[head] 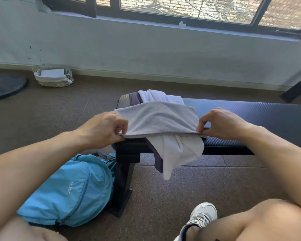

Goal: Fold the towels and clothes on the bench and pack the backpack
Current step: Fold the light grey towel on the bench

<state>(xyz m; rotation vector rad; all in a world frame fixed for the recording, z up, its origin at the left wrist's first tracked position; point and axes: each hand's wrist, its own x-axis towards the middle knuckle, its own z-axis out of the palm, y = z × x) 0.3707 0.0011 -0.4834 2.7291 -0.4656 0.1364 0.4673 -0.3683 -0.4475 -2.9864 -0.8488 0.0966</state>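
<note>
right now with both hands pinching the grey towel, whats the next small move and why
Probably lay the grey towel flat on the bare bench to the right and smooth it. The left hand and right hand pinch its doubled near edge, but it sits over the unfolded white cloth.

Matt grey terry towel (156, 119), textured black padded bench (250, 115), woven basket (53, 80)

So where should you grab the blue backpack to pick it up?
The backpack lies flat on the floor against the bench leg. Its top end, nearest the bench, shows a strap or loop, probably the best hold. Come from above with the left hand, once it lets go of the grey towel, and hook your fingers through.
</note>
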